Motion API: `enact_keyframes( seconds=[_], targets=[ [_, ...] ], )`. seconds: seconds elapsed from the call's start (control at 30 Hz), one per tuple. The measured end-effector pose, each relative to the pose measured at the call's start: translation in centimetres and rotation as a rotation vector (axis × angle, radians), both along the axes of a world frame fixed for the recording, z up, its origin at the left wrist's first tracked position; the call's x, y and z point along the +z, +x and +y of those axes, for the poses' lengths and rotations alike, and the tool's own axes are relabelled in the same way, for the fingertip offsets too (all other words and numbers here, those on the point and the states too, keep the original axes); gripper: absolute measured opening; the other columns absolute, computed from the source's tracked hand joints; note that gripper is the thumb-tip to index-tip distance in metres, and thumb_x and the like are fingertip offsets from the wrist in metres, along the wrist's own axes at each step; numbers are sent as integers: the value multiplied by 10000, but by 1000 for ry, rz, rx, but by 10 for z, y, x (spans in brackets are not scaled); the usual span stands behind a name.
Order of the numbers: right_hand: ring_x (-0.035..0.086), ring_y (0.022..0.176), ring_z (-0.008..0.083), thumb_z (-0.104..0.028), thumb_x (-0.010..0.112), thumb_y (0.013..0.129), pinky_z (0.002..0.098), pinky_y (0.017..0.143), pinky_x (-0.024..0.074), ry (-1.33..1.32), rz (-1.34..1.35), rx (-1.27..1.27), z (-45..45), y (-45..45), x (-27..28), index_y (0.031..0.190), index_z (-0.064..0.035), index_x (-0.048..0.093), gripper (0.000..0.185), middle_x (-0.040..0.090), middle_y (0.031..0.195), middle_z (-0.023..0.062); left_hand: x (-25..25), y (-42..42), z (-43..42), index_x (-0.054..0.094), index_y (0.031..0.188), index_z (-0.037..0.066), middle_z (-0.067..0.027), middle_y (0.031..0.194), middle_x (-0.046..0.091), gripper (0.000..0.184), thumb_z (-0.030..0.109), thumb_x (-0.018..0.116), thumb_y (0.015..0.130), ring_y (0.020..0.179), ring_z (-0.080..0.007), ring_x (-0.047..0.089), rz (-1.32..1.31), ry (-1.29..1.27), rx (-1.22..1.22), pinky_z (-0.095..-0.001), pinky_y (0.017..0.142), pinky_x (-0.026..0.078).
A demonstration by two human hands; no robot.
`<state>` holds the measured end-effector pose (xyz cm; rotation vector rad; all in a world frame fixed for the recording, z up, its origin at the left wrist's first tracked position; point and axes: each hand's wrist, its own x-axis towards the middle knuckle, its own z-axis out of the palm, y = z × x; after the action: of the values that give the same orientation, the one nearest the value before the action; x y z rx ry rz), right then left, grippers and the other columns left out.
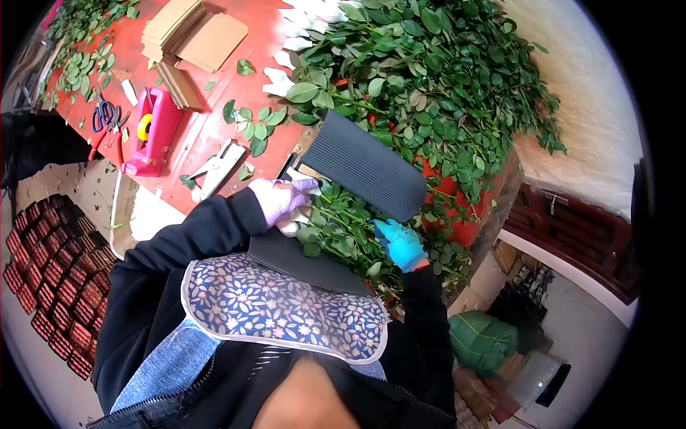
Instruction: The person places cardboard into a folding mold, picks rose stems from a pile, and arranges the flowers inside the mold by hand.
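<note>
A bundle of leafy green flower stems, which look like roses, lies across in front of me between two black flaps. My left hand, in a purple glove, has its fingers curled round the white-covered head end of the bundle. In a teal glove, my right hand closes on the stems farther right; leaves partly hide its fingertips. Just beyond the bundle, a black ribbed flap stands tilted. A smooth black flap lies on the near side, against my flowered apron.
A large pile of leafy stems with white-covered heads fills the red table's far right. On the left are a pink tape dispenser, a white stapler-like tool, scissors, red-handled pruners and cardboard pieces.
</note>
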<state>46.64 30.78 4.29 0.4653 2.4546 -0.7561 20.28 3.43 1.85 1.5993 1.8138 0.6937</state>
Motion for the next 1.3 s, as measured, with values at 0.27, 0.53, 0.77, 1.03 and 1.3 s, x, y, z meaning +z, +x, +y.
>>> enact_keyframes(
  seconds=[0.27, 0.53, 0.77, 1.03, 1.3],
  targets=[
    [658, 832, 344, -216, 659, 859, 468, 708, 507, 364, -100, 156, -3, -61, 142, 1041, -111, 639, 211, 667, 923, 133, -2, 5, -1, 642, 1073, 98, -49, 1225, 608, 322, 212, 727, 785, 884, -247, 686, 96, 180, 30, -365, 698, 580],
    [653, 840, 337, -214, 613, 883, 443, 732, 513, 769, 755, 155, 96, -281, 150, 941, -103, 692, 147, 677, 881, 142, 11, 6, 0, 642, 1109, 111, -60, 1225, 600, 410, 239, 777, 744, 963, -272, 667, 39, 11, -1, -383, 756, 569],
    [619, 1050, 350, -369, 663, 870, 496, 913, 469, 967, 349, 167, 141, -322, 79, 1088, -137, 668, 319, 638, 1138, 113, -9, 14, -6, 555, 1267, 112, -85, 1001, 676, 344, 219, 568, 940, 833, -267, 694, -77, 74, 112, -362, 696, 564],
    [633, 812, 333, -157, 625, 836, 446, 669, 495, 675, 761, 19, 141, -217, 150, 950, -91, 605, 133, 643, 826, 133, 5, 10, 1, 638, 1071, 104, -50, 1229, 578, 338, 186, 742, 760, 907, -274, 678, -47, 118, 46, -389, 728, 571],
    [632, 1075, 260, -209, 608, 930, 397, 896, 510, 140, 1414, -510, 69, -95, 287, 1228, -27, 625, 350, 662, 1177, 125, 3, 7, 2, 631, 1107, 138, -76, 1149, 607, 294, 183, 669, 819, 946, -266, 673, -10, -17, 59, -386, 764, 564]
  ],
)
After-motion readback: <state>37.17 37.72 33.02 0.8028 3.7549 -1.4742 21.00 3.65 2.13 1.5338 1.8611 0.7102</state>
